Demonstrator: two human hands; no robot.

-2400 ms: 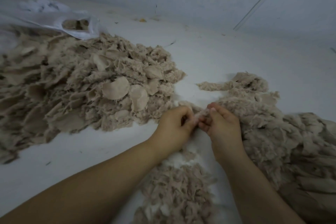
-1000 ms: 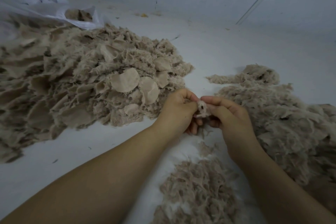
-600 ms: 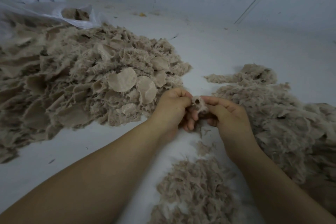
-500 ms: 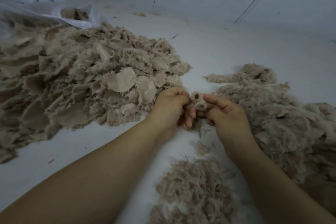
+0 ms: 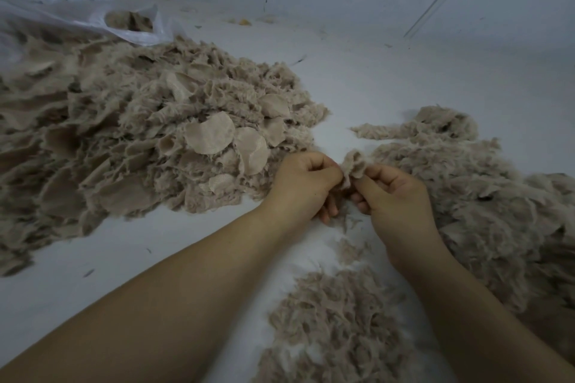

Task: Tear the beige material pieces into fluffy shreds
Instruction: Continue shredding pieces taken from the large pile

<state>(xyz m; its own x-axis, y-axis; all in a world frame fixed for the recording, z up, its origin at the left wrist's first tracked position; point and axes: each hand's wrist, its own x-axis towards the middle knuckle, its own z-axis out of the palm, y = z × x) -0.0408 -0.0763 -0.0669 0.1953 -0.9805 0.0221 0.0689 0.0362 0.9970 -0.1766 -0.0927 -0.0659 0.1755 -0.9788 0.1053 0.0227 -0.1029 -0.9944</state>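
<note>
A small beige scrap [image 5: 353, 166] is standing just right of frame centre, pinched between both hands. The left hand [image 5: 303, 185] is gripping its left edge and the right hand [image 5: 393, 196] its right, so the tear looks set to run sideways. A shred pile [image 5: 339, 329] is lying below them.

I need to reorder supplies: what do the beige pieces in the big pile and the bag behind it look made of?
Beige pieces: apparently a textile, smooth woven backing on the round discs, fuzzy pile and frayed edges elsewhere; fibre type unclear. Bag: seemingly thin translucent white plastic film, crinkled and glossy, beige material showing through its opening.
</note>
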